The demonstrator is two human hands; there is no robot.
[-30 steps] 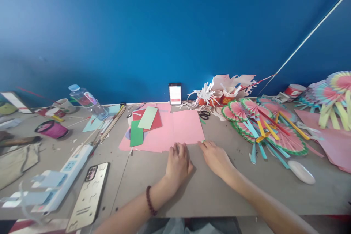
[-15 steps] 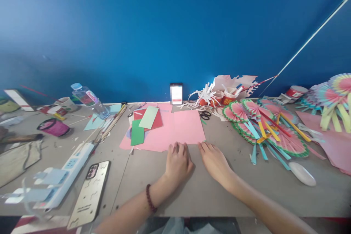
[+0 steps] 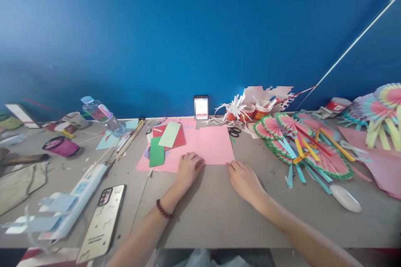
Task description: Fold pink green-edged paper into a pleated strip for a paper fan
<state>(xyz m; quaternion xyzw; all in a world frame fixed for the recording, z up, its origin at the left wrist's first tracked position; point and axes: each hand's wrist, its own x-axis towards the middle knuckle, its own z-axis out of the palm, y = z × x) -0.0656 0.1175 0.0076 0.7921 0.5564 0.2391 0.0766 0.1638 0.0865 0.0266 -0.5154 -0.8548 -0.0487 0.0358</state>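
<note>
Grip, pinching or resting, is unclear: left hand [image 3: 188,170] and right hand [image 3: 247,181] touch lower corners of a pink paper sheet [image 3: 216,145] at frame centre, seemingly to steady it.

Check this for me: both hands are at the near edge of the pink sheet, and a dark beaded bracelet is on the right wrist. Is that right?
Not quite: the head view shows the dark beaded bracelet on the left wrist, not the right. The left hand and right hand are indeed at the near edge of the pink sheet.
</note>
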